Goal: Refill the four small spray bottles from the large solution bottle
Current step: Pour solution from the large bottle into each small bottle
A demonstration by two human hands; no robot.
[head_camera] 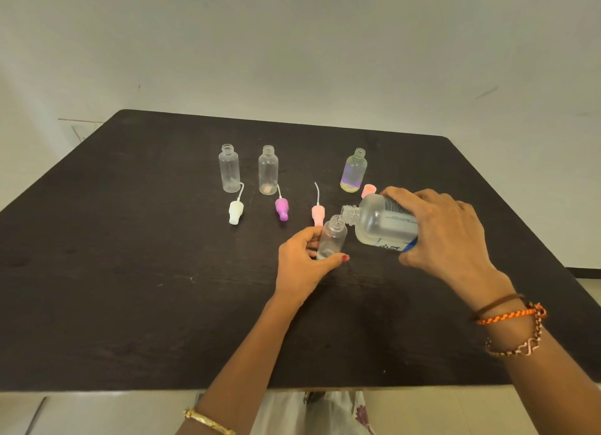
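My right hand (448,236) grips the large clear solution bottle (380,224), tipped on its side with its open neck over the mouth of a small clear spray bottle (331,239). My left hand (305,262) holds that small bottle upright on the dark table (130,272). Three more small bottles stand uncapped at the back: two clear ones (229,169) (268,171) and one with a purple and yellow tint (353,171). Spray heads lie loose: white (235,210), purple (281,208), pink (317,213).
A pink cap (368,190) sits beside the tinted bottle, just behind the large bottle. The table ends at a pale wall behind and a near edge close to my body.
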